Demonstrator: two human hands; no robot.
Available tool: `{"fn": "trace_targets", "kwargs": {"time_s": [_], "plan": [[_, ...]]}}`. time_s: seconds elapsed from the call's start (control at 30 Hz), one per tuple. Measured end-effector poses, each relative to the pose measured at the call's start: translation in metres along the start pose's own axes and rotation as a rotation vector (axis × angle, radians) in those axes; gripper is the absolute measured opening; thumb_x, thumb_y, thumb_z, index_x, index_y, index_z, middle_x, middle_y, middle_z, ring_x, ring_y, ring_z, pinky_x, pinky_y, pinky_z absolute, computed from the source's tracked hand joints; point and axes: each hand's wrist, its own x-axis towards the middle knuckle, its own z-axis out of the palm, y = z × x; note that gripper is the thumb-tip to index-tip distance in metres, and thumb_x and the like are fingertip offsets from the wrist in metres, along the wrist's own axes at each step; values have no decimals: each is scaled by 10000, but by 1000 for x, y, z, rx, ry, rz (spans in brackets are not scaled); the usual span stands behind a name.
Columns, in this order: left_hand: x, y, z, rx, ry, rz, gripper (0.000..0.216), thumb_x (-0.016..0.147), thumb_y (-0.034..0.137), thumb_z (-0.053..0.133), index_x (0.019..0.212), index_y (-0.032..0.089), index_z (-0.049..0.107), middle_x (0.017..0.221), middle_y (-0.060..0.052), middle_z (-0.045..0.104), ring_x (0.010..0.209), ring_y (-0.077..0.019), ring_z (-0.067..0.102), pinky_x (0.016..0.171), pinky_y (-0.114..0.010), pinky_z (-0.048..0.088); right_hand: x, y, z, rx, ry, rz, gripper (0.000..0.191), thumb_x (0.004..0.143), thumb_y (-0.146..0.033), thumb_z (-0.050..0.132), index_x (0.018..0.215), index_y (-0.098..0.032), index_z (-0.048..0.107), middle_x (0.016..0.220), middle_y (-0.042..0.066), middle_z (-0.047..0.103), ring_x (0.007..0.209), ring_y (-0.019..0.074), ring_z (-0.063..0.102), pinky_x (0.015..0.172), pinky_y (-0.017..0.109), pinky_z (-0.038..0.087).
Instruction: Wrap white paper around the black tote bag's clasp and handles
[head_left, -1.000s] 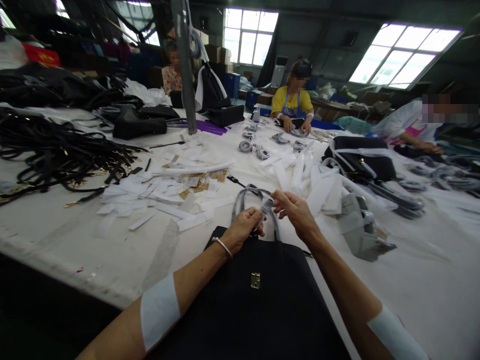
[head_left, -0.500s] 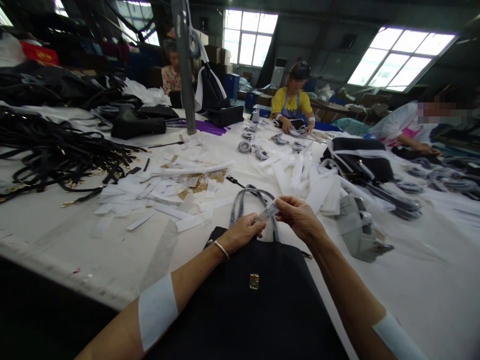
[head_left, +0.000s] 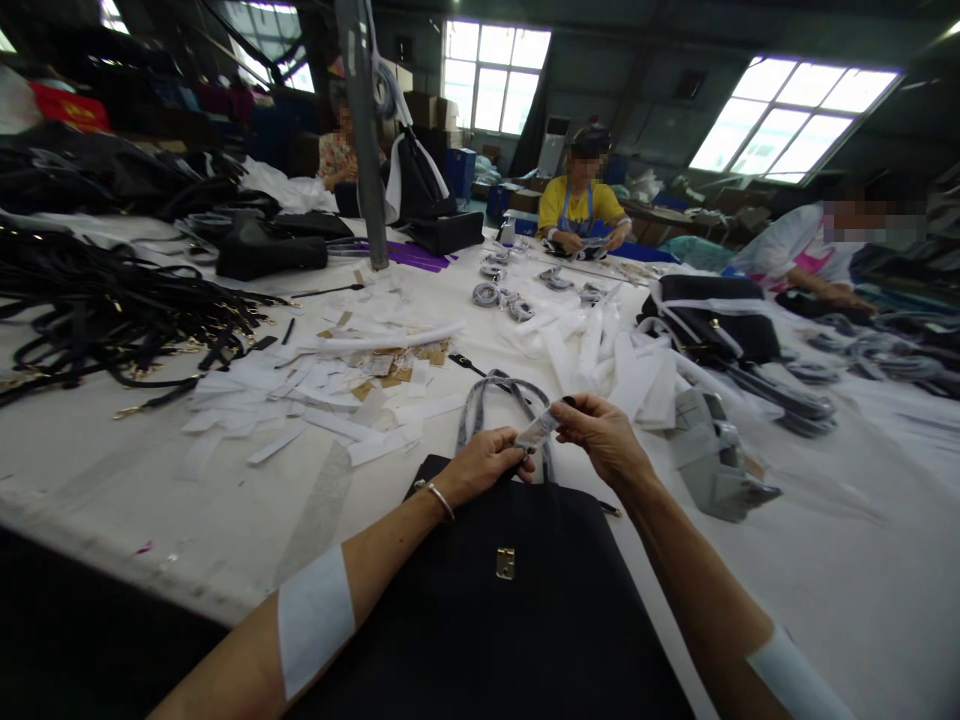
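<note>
- POV over white worktable (head_left: 247, 515); black bag (head_left: 555, 610) fills foreground, gold clasp (head_left: 505, 563) facing the wearer.
- L hand (head_left: 491, 460): thumb & fingers closed in a pinch on near end of clear strip (head_left: 535, 430), just by bag's top edge; lower fingers partly hidden.
- R hand (head_left: 596, 430): thumb & index pinched on strip's other end, rest curled in; small dark bit (head_left: 568, 401) at fingertips, too small to ID.
- Just changed: vs. 1 sec ago, R fingers, then looser & more spread, are gathered on the strip; it's drawn out btwn both hands, & dark bit now shows.
- Meaning (judgement): both ends look under control, so work seems centred on strip, not bag body.
- Strip appears in front of grey-wrapped handles (head_left: 464, 420), which loop up past bag's top edge; can't tell if they touch.
- Nearby: white strips (head_left: 285, 390) L of handles; grey device (head_left: 712, 455), poss. tape dispenser, R of them; black straps (head_left: 150, 300) far L.
- Bkgd: co-worker in yellow (head_left: 574, 208) across table, hands busy; details unclear.
</note>
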Motion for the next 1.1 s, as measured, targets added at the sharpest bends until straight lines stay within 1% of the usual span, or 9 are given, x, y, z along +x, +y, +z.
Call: {"fn": "trace_targets", "kwargs": {"time_s": [0.17,0.27,0.33,0.4,0.5,0.73,0.93,1.03,1.1], "plan": [[2,-6,2,213,100,72,290,870,448,542,838,165,599,776,-48,682,678,-153,614,670,-260,428,-1,7,2,-49,-146,78,360,591,-426,837,742,-142,674,653,7,642,581,112,582,524,222,488],[2,-5,-1,358,187,107,292,891,424,512,795,170,621,751,-40,688,620,-140,546,614,-260,380,-3,12,6,-43,-140,112,392,597,-423,837,832,-158,669,706,19,669,613,141,629,528,239,512],[1,-4,-4,353,202,123,294,895,417,508,816,165,635,780,-49,693,622,-141,529,610,-268,370,-6,16,9,-30,-108,140,428,597,-423,837,895,-171,664,749,32,687,630,163,654,536,260,529],[1,-4,-5,295,188,142,302,896,424,512,842,157,643,802,-60,694,651,-145,538,634,-270,380,-11,20,11,-64,-84,138,408,602,-418,830,882,-162,677,744,43,692,638,175,663,553,273,537],[2,-6,-6,219,182,145,316,888,448,534,867,152,642,799,-58,692,660,-138,542,648,-259,385,-21,23,16,-230,-75,49,317,650,-408,786,814,-146,715,709,50,700,636,178,659,582,279,532],[3,-9,-5,196,194,91,326,884,448,540,913,132,616,824,-77,703,718,-148,597,682,-252,426,-27,27,25,-614,-12,-249,194,801,-338,622,842,-198,750,728,29,725,654,190,675,621,284,507],[1,-9,-10,279,173,86,322,885,428,525,889,123,628,808,-77,708,717,-152,602,693,-268,449,-20,32,21,-808,-13,-513,141,790,-226,590,766,-207,727,741,14,716,674,164,653,642,259,463],[0,-8,-8,286,168,73,292,881,403,527,883,128,624,811,-71,708,712,-150,603,685,-267,449,-20,34,22,-828,-7,-581,121,771,-197,587,717,-199,696,696,6,682,631,145,620,617,246,444],[1,-9,-4,281,215,58,263,870,384,536,854,135,618,790,-64,700,694,-152,601,666,-269,446,-20,38,24,-827,22,-597,115,753,-174,587,679,-197,672,664,-2,658,595,132,593,602,240,433]]}}
